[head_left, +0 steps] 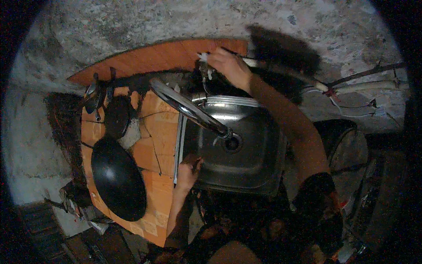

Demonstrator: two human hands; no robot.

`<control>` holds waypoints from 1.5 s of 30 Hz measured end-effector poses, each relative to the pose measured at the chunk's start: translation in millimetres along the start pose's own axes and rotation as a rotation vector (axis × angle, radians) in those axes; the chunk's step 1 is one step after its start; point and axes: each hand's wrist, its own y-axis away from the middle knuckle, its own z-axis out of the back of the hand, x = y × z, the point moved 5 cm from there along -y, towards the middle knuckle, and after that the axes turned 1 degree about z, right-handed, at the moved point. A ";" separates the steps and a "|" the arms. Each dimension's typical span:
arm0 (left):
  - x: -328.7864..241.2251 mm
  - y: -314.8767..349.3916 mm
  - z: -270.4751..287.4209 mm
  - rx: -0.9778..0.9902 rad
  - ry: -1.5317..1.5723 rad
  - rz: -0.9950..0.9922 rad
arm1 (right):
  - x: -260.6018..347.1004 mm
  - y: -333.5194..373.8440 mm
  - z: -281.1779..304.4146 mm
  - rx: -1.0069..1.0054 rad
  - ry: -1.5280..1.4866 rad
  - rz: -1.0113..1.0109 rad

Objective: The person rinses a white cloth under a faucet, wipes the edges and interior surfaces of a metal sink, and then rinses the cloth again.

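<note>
Right hand (234,67) stretched beyond the sink (224,171), left hand (188,175) low at its left rim.
Right fingers are bunched at one pale fitting (202,57) behind the sink; can't tell if they're gripping. Left's curled narrow, can't tell if it's holding anything. One chrome faucet (184,105) arcs over the sink, between both hands; one black wok (118,178) sits left of the sink on the tiled tabletop (159,193).
</note>
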 end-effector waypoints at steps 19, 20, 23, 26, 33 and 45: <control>9.0 -16.9 -32.1 0.057 0.260 0.149 | -27.6 -67.2 -104.3 0.436 0.607 -0.002; 5.8 -19.8 -30.7 0.063 0.263 0.156 | -22.8 -70.8 -97.9 0.392 0.646 0.026; -14.6 -14.8 -12.8 0.073 0.010 0.014 | -21.2 -61.7 -72.6 0.207 0.733 0.137; -12.4 -10.3 -7.0 0.033 0.026 0.014 | -16.5 -35.7 -41.3 0.239 0.804 0.146; 19.3 0.6 -33.5 0.044 0.284 0.223 | -25.7 35.1 33.8 -0.118 0.552 0.182; -0.9 -17.9 -37.4 0.107 0.062 0.059 | -19.4 52.9 52.1 -0.124 0.553 0.085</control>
